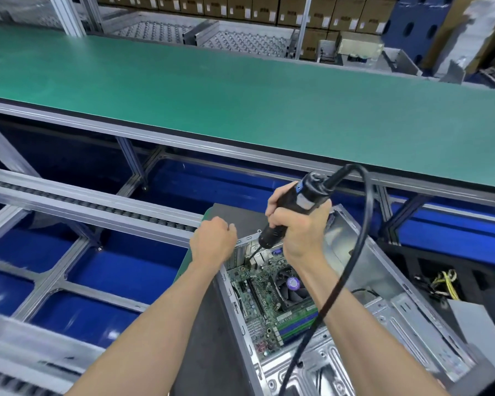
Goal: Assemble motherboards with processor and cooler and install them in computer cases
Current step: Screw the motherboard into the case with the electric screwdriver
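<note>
Starting at my far left, a roller rail (77, 202) runs across an aluminium frame over the blue floor (120, 270). My left hand (212, 240) comes next, fingers curled into a loose fist at the near-left rim of the computer case (383, 318); whether it pinches anything small I cannot tell, since the fingertips are turned away from me. The case lies open on its side on a dark mat, and the motherboard (265, 304) sits inside it, flat against the bottom panel, with the cooler (290, 282) and its purple-labelled fan mounted on the board toward the right. My right hand (297, 224) grasps the black electric screwdriver (292, 207) around its barrel, the tool tilted so its bit points down-left to the board's far corner, near the rear port block. A thick black cable (352, 270) loops from the top of the screwdriver, arcs right and drops down over the case. Beyond everything stretches the green workbench (240, 104), and to the far right lies a bundle of yellow and black wires (443, 284).
</note>
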`<control>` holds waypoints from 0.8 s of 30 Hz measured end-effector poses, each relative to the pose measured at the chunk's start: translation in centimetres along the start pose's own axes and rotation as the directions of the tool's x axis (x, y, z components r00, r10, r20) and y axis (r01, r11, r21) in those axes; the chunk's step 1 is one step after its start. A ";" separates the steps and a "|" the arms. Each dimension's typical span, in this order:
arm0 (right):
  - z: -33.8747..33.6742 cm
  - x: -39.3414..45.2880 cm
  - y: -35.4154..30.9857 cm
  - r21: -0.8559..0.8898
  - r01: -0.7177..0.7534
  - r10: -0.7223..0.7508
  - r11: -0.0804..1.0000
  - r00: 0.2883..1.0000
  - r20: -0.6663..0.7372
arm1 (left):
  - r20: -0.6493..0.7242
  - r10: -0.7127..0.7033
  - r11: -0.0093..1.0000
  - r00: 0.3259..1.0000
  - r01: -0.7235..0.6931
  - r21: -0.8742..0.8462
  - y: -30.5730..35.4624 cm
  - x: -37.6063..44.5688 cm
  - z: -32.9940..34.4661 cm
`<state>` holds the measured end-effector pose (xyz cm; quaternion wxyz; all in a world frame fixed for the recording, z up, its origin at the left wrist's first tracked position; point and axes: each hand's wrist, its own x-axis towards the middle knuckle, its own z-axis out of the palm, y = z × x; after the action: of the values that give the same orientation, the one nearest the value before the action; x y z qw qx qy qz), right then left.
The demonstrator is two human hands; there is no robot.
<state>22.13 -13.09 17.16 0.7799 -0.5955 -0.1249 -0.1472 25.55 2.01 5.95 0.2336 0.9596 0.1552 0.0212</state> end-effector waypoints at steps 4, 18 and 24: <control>0.9 -0.2 1.9 -0.052 -0.074 0.076 0.996 0.997 0.021 | 0.004 -0.019 0.999 1.000 0.019 -0.039 0.1 0.0 0.0; 1.8 -0.4 4.7 -0.133 -0.152 0.156 0.979 0.988 0.022 | 0.036 -0.038 0.993 0.999 0.042 -0.111 0.1 -0.1 -0.4; 1.7 -1.4 5.2 -0.130 -0.087 0.099 0.988 0.991 0.089 | 0.041 -0.048 0.993 0.998 0.052 -0.102 0.0 0.0 -0.3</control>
<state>22.82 -10.01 12.44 0.7399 -0.6551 -0.1244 -0.0897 25.51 2.14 6.22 0.2860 0.9424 0.1734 0.0045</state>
